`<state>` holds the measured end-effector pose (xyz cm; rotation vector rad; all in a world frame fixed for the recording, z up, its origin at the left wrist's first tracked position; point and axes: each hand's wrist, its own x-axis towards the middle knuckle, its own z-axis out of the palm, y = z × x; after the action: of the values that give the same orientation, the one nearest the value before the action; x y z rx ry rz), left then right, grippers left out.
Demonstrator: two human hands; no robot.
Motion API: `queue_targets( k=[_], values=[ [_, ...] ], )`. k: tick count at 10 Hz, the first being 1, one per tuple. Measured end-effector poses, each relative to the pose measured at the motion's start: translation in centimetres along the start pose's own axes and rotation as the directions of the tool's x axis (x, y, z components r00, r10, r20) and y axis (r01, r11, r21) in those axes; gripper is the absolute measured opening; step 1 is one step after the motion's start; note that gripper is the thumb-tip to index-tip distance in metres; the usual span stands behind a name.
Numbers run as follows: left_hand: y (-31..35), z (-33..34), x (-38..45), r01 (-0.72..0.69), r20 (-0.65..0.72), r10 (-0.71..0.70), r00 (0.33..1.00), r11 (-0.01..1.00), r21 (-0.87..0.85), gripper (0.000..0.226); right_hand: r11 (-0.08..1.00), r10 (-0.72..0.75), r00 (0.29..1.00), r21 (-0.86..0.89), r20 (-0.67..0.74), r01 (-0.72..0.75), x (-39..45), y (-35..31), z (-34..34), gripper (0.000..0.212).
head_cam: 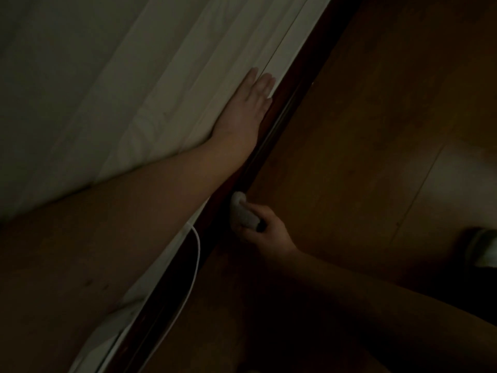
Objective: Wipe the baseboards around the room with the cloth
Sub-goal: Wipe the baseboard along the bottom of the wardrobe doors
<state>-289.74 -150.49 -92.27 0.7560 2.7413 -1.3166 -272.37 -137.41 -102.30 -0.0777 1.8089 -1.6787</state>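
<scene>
Wall: a pale, off-white wall surface [113, 84] fills the upper left of the dim head view, running on a diagonal from lower left to upper right.
Floor: a brown wooden plank floor [363, 146] takes the right side, with plank seams faintly visible.
Baseboard: a dark reddish-brown wooden baseboard [285, 103] runs as a narrow strip between wall and floor, along the same diagonal.
My left hand: my left hand [246, 109] lies flat against the pale wall just above the baseboard, fingers straight and close together, pointing up along the strip; it holds nothing, and my bare forearm stretches back to the lower left.
My right hand: my right hand [265, 232] sits low at the foot of the baseboard, fingers curled round the cloth; my forearm comes in from the lower right in deep shadow.
Cloth: a small, bunched, light grey-white cloth [242, 211] pokes out past my right hand's fingers, up and to the left of my knuckles, its rounded end touching the dark strip where baseboard meets floor. It lies well below my left hand along the same strip.
Cable: a thin white cable [197, 251] curves down across the baseboard, just left of my right hand and apart from the cloth.
Far right edge: a pale, blurred shape [484, 246] rests on the floor; I cannot tell what it is.
</scene>
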Motion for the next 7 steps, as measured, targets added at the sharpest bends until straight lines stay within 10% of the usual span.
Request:
queue_targets(
  k=[1,5,7],
  values=[
    [-0.3,-2.6,-0.7,-0.001,0.138,-0.012,0.99,0.996,0.092,0.067,0.988,-0.02,0.979,-0.149,0.205,0.051,-0.6,0.1,-0.9,0.055],
    [-3.1,-6.0,-1.0,0.132,0.017,-0.133,0.991,0.991,0.033,0.076,0.94,-0.159,0.879,-0.342,-0.449,-0.005,11.3,-8.2,-19.3,0.056],
    [-3.1,-5.8,-1.1,0.116,0.017,-0.118,0.993,0.988,0.105,0.075,0.957,-0.19,0.84,-0.286,-0.507,0.044,16.2,-11.8,-19.6,0.058]
  ],
)
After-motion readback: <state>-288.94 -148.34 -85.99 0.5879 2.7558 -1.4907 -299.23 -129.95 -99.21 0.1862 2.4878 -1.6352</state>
